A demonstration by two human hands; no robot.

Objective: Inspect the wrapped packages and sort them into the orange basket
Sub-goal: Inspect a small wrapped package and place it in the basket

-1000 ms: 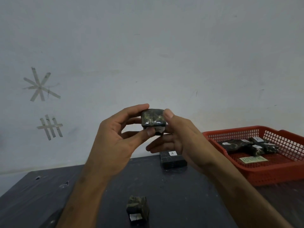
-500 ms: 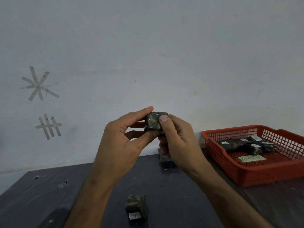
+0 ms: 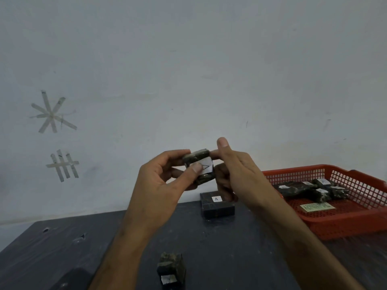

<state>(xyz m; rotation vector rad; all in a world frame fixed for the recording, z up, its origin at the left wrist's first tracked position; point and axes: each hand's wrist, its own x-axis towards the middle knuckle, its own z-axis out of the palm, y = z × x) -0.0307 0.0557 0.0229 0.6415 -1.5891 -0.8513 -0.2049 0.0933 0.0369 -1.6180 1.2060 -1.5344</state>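
While both hands pinch small dark plastic-wrapped package (image 3: 199, 166) above dark table (image 3: 62, 248), left hand (image 3: 161, 185) thumb covers its white label; right hand (image 3: 234, 170) fingers clamp its far side, left of orange mesh plastic basket (image 3: 345, 225).

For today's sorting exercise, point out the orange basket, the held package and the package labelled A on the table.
orange basket (image 3: 343, 226): head view, front wall.
held package (image 3: 198, 156): head view, top edge.
package labelled A (image 3: 217, 210): head view, front face.

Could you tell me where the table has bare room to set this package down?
Bare dark table lies left of the left hand's forearm, and between the labelled block and the near package. The orange basket is crowded at the back with packages.
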